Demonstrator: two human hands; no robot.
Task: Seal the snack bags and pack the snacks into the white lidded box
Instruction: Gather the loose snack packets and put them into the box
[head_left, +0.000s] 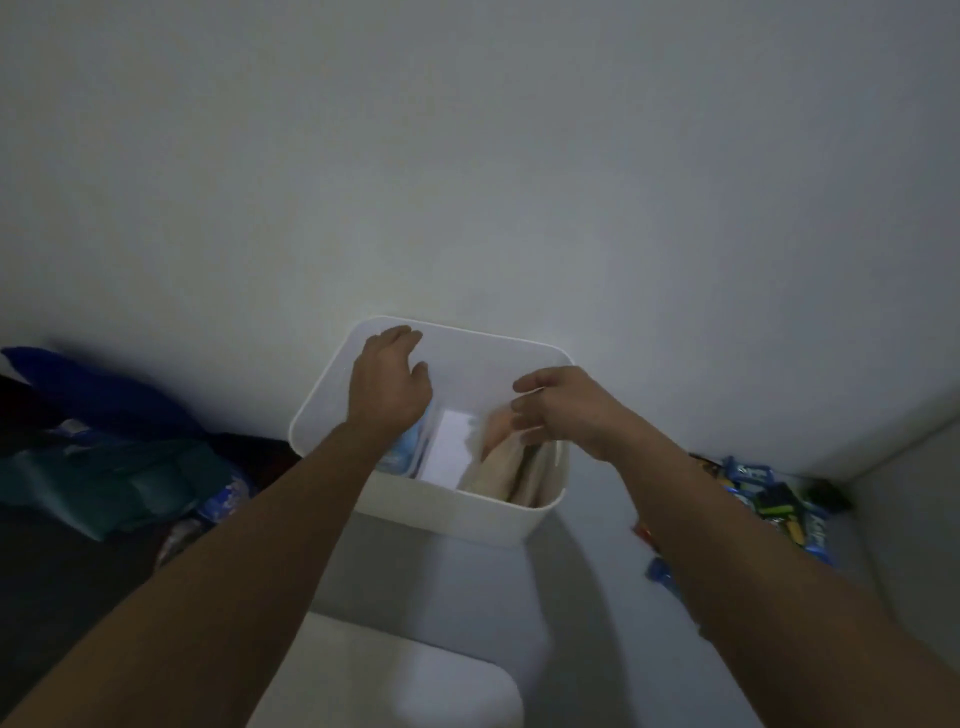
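Over the white box (447, 512), left fingers (400, 335) spread relaxed near its rim; right fingers (524, 402) curl above a tan bag (511, 467), grip unclear.

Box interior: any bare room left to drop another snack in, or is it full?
Inside the box, a bare strip of floor shows mid-box, between the blue packet under the left hand and the tan bags under the right hand. Both sides are crowded.

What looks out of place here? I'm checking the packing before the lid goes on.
A loose heap of blue and yellow snack packets lies scattered on the surface right of the white plastic box, unpacked. The white lid lies in front of the box. Nothing looks spilled or damaged, though the frame is dim and blurred.
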